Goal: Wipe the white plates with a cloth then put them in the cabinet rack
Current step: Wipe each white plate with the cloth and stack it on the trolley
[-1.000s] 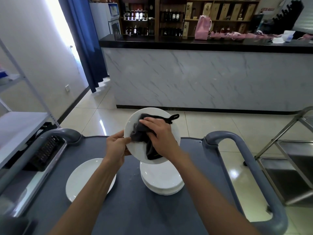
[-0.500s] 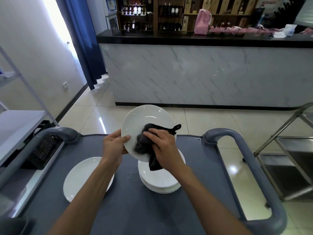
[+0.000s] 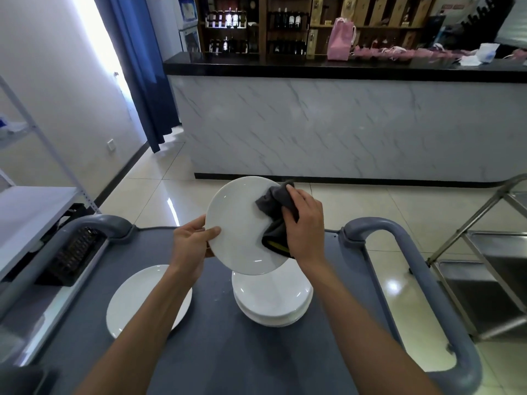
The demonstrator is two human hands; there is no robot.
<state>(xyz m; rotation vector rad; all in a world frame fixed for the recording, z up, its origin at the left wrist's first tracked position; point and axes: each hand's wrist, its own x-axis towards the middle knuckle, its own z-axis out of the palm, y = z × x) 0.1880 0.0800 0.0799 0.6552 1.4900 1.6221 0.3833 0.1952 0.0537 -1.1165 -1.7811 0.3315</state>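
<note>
My left hand (image 3: pixel 189 242) grips the left rim of a white plate (image 3: pixel 236 226), held tilted above the grey cart top (image 3: pixel 228 354). My right hand (image 3: pixel 305 223) holds a dark grey cloth (image 3: pixel 273 203) pressed against the plate's right side, near its upper rim. Under the held plate sits a stack of white plates (image 3: pixel 272 300) on the cart. A single white plate (image 3: pixel 142 297) lies flat to the left, partly hidden by my left forearm.
The cart has grey loop handles at the left (image 3: pixel 97 226) and right (image 3: pixel 413 266). A white shelf unit (image 3: pixel 31 206) stands left, a steel rack (image 3: pixel 490 252) right. A marble-fronted counter (image 3: pixel 342 124) crosses the room ahead over tiled floor.
My right hand has moved the cloth from the plate's middle up to its right upper rim. The plate has stayed in my left hand, tilted a little more toward me.
</note>
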